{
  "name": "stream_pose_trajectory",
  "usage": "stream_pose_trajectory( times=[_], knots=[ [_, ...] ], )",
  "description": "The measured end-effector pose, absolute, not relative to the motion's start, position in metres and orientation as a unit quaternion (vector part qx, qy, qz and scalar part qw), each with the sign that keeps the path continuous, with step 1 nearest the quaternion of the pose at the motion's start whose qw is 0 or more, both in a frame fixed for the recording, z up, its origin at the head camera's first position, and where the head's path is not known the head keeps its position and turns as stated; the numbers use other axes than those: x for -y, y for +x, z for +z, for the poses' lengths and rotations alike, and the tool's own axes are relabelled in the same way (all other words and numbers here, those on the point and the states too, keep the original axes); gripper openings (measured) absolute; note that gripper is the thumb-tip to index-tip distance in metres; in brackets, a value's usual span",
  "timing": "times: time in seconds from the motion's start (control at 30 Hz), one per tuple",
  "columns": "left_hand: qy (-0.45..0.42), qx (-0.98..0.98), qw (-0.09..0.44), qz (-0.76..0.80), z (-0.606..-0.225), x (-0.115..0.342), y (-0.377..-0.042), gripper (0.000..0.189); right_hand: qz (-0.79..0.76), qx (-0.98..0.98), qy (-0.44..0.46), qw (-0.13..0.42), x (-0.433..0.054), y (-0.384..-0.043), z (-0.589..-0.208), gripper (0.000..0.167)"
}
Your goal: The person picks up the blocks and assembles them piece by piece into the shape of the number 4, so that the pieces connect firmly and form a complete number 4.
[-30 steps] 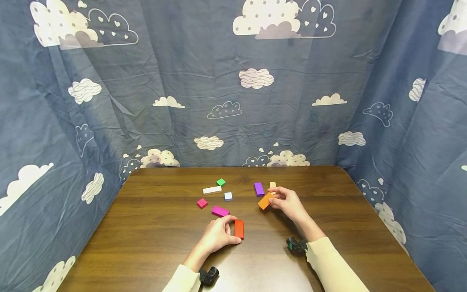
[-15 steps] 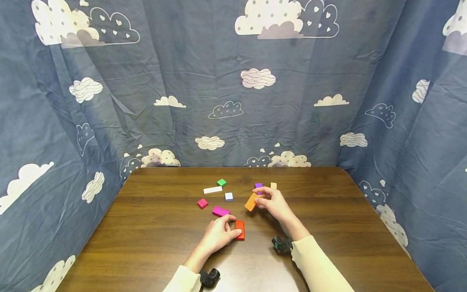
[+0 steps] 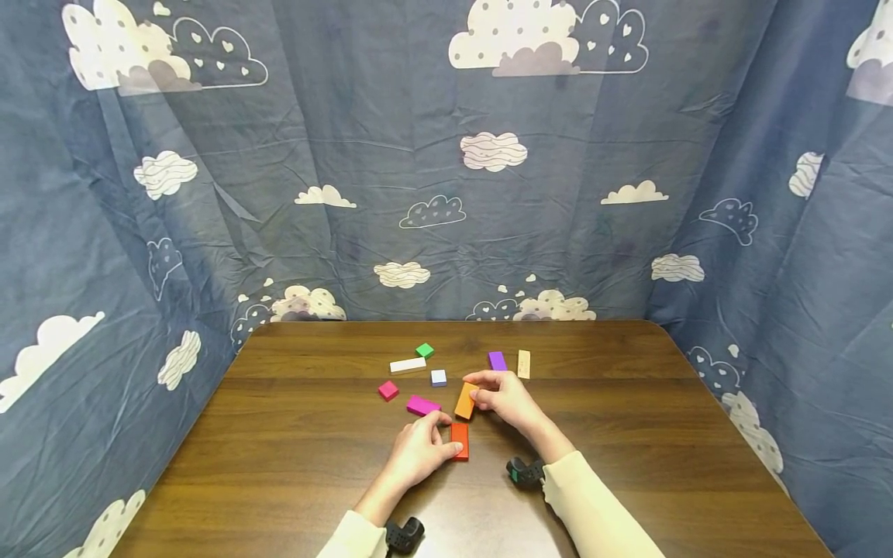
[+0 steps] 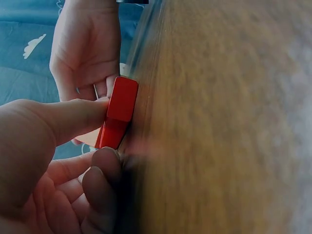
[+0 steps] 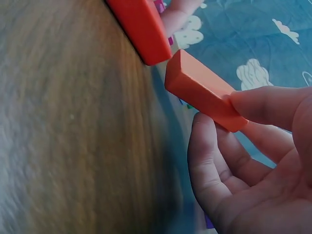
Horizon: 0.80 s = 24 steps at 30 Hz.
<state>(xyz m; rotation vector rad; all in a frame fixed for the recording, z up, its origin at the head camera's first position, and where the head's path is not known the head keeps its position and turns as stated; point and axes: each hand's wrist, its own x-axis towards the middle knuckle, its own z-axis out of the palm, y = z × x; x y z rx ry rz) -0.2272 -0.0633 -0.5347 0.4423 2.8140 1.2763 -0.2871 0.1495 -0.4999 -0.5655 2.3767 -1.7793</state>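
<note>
A red rectangular block [image 3: 460, 445] lies lengthwise on the wooden table, its end facing the camera in the left wrist view. My left hand [image 3: 416, 452] holds it from the left, with the thumb on its top near the close end and the fingertips by its far left corner. My right hand [image 3: 509, 401] pinches an orange rectangular block [image 3: 465, 401] between thumb and fingers, slightly tilted, just beyond the red block's far end. In the right wrist view the orange block's front end sits close to the red block [image 5: 143, 31]. A magenta block [image 3: 422, 405] lies beside my left fingertips.
Farther back on the table [image 3: 279, 434] lie a crimson block [image 3: 388, 390], a white bar [image 3: 408, 366], a green block [image 3: 425, 350] and a pale blue block [image 3: 438, 378]. Beyond my right hand are a purple block [image 3: 498, 361] and a beige block [image 3: 524, 364]. A cloud-patterned curtain [image 3: 363, 240] hangs behind.
My right hand has carried the orange block leftward and nearer, from beside the beige block to the red block's far end. My left thumb has shifted from the red block's near end onto its top.
</note>
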Motion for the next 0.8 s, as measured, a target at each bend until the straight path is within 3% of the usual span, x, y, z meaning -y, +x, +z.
stream_pose_trajectory(
  times=[0.2, 0.5, 0.8],
  knots=[
    [0.144, -0.902, 0.004, 0.407, -0.534, 0.063, -0.227, 0.043, -0.559, -0.806, -0.185, 0.066, -0.146, -0.3, -0.523, 0.032],
    [0.15, -0.909, -0.011, 0.389, -0.535, 0.061, -0.229, 0.042, -0.495, -0.849, -0.182, 0.022, -0.142, -0.298, -0.525, 0.028],
    [0.156, -0.909, -0.023, 0.387, -0.535, 0.062, -0.226, 0.039, -0.44, -0.872, -0.212, 0.017, -0.138, -0.297, -0.528, 0.046]
  ],
)
